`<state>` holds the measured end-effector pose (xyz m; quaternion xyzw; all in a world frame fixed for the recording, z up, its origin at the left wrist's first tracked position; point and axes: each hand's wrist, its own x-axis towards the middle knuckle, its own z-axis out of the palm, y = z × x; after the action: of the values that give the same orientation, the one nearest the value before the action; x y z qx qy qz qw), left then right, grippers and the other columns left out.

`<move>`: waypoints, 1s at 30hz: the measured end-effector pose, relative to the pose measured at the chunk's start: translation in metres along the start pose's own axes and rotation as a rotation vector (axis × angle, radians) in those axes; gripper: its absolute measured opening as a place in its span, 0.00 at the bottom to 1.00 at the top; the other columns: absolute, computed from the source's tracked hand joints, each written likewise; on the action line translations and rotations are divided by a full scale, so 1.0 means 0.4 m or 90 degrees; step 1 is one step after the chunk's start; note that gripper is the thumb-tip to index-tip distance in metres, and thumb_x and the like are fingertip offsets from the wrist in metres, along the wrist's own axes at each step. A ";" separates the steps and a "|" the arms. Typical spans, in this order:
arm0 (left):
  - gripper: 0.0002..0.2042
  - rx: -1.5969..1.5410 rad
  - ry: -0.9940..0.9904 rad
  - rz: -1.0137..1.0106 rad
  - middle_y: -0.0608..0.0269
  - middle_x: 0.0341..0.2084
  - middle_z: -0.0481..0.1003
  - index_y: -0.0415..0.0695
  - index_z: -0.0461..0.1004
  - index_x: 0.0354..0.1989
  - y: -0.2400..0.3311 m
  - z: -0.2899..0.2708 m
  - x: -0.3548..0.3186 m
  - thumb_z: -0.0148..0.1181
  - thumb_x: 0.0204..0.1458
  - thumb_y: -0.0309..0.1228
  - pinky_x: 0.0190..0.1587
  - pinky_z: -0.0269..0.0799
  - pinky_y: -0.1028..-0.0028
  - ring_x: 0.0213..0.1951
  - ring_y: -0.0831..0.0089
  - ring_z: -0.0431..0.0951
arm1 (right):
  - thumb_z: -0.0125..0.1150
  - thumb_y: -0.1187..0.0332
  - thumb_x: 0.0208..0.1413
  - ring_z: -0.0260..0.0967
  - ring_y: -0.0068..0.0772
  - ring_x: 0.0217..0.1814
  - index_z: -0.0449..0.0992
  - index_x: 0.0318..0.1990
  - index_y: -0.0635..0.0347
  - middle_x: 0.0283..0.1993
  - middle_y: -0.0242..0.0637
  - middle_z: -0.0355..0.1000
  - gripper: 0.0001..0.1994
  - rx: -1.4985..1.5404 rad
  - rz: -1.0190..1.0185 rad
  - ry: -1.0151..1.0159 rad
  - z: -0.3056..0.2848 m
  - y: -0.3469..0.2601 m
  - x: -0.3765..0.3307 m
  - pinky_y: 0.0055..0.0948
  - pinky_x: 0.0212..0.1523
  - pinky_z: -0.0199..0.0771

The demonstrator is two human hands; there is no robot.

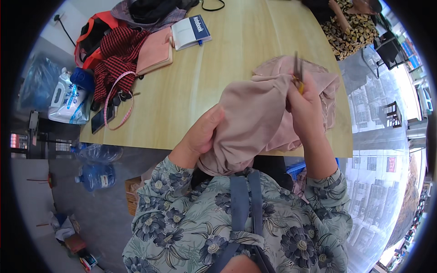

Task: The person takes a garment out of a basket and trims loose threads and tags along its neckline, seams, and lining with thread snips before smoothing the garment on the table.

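A dusty-pink cloth (255, 107) is bunched between my two hands, its lower end hanging over the table's front edge. My left hand (205, 132) grips the left side of it, with the thumb on top. In my right hand (306, 102) is a pair of small scissors (298, 73) with yellow on the handle, blades pointing up and away from me. The fingers of that hand also touch the cloth's upper right corner, where it is gathered. More of the same pink fabric (325, 79) lies on the table behind and under my right hand.
On the pale wooden table (195, 98) at the left lie a pink book (154, 51), a white-and-blue notebook (191, 32), a red-black checked cloth (120, 48), a pink tape measure (107, 111) and a phone (101, 120). Another person (348, 27) is at the far right.
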<state>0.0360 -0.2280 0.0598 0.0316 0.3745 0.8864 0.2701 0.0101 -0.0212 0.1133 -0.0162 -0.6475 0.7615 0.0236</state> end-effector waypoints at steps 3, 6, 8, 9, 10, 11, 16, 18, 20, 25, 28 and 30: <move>0.29 0.081 -0.071 0.034 0.60 0.51 0.63 0.37 0.53 0.57 0.021 0.051 0.003 0.54 0.52 0.39 0.52 0.62 0.74 0.50 0.73 0.66 | 0.50 0.74 0.50 0.66 0.27 0.24 0.65 0.39 0.61 0.27 0.35 0.68 0.08 -0.332 -0.369 0.012 0.036 0.012 0.026 0.26 0.23 0.64; 0.28 0.183 -0.047 0.082 0.62 0.51 0.63 0.37 0.52 0.58 0.011 0.093 0.012 0.55 0.51 0.32 0.51 0.62 0.76 0.50 0.75 0.65 | 0.51 0.74 0.44 0.68 0.51 0.31 0.65 0.36 0.60 0.26 0.48 0.69 0.09 -0.518 -0.341 -0.059 0.080 -0.032 0.002 0.39 0.29 0.67; 0.27 0.250 0.000 0.108 0.62 0.51 0.63 0.37 0.52 0.58 -0.008 0.111 0.021 0.55 0.51 0.29 0.51 0.62 0.77 0.50 0.76 0.65 | 0.52 0.73 0.44 0.68 0.51 0.30 0.65 0.35 0.60 0.26 0.47 0.69 0.09 -0.533 -0.358 -0.061 0.095 -0.029 0.004 0.40 0.29 0.67; 0.25 0.205 0.007 0.126 0.61 0.51 0.63 0.38 0.52 0.58 -0.021 0.117 0.028 0.51 0.51 0.25 0.53 0.61 0.75 0.52 0.75 0.64 | 0.52 0.73 0.44 0.68 0.50 0.30 0.65 0.35 0.60 0.25 0.47 0.69 0.09 -0.550 -0.376 -0.062 0.097 -0.028 0.006 0.40 0.29 0.67; 0.24 0.159 0.013 0.144 0.60 0.51 0.63 0.39 0.52 0.58 -0.030 0.117 0.031 0.48 0.52 0.22 0.54 0.60 0.73 0.53 0.74 0.64 | 0.52 0.73 0.44 0.68 0.50 0.30 0.65 0.35 0.60 0.25 0.47 0.69 0.09 -0.550 -0.376 -0.062 0.096 -0.030 0.008 0.40 0.29 0.67; 0.24 0.160 0.014 0.144 0.60 0.51 0.63 0.39 0.52 0.58 -0.036 0.101 0.033 0.48 0.52 0.22 0.54 0.60 0.73 0.53 0.74 0.64 | 0.52 0.73 0.44 0.68 0.51 0.30 0.65 0.35 0.60 0.26 0.48 0.69 0.09 -0.549 -0.350 -0.063 0.095 -0.036 0.010 0.41 0.30 0.67; 0.21 0.131 0.104 0.170 0.60 0.47 0.67 0.36 0.60 0.53 -0.021 0.068 0.034 0.42 0.47 0.16 0.52 0.62 0.76 0.49 0.75 0.67 | 0.52 0.73 0.44 0.67 0.53 0.32 0.65 0.36 0.60 0.27 0.49 0.69 0.09 -0.549 -0.325 -0.030 0.054 -0.013 0.032 0.42 0.31 0.67; 0.21 0.129 0.134 0.155 0.59 0.47 0.67 0.36 0.60 0.53 -0.014 0.059 0.024 0.41 0.47 0.17 0.52 0.62 0.75 0.49 0.74 0.68 | 0.52 0.73 0.44 0.67 0.54 0.32 0.65 0.36 0.60 0.28 0.50 0.69 0.09 -0.527 -0.311 -0.024 0.042 -0.002 0.036 0.43 0.32 0.67; 0.21 0.127 0.163 0.139 0.58 0.47 0.68 0.35 0.60 0.53 -0.005 0.053 0.018 0.41 0.47 0.17 0.52 0.62 0.75 0.49 0.73 0.68 | 0.52 0.73 0.45 0.67 0.54 0.32 0.65 0.36 0.60 0.28 0.50 0.69 0.09 -0.527 -0.315 -0.023 0.042 0.004 0.038 0.44 0.32 0.66; 0.21 0.027 0.034 -0.011 0.57 0.47 0.67 0.36 0.59 0.54 0.005 0.027 0.010 0.41 0.48 0.20 0.52 0.65 0.73 0.47 0.70 0.70 | 0.53 0.73 0.46 0.67 0.55 0.32 0.66 0.36 0.59 0.29 0.50 0.69 0.09 -0.519 -0.307 -0.026 0.052 0.015 0.047 0.43 0.31 0.66; 0.18 -0.114 -0.011 -0.046 0.57 0.46 0.68 0.37 0.60 0.53 0.007 0.062 0.014 0.43 0.52 0.23 0.51 0.66 0.72 0.46 0.70 0.71 | 0.54 0.71 0.47 0.68 0.53 0.31 0.67 0.37 0.58 0.29 0.49 0.70 0.09 -0.470 -0.243 -0.061 0.056 0.021 0.046 0.40 0.31 0.67; 0.17 -0.119 -0.010 -0.038 0.58 0.46 0.68 0.38 0.60 0.53 -0.001 0.061 0.017 0.43 0.53 0.25 0.51 0.66 0.71 0.46 0.70 0.71 | 0.55 0.69 0.49 0.70 0.40 0.29 0.67 0.38 0.59 0.27 0.42 0.71 0.09 -0.366 -0.195 -0.073 0.059 0.043 0.035 0.33 0.30 0.68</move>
<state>0.0366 -0.2086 0.0759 0.0023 0.2891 0.9088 0.3009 -0.0053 -0.0465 0.1004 0.1182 -0.8310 0.5351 0.0955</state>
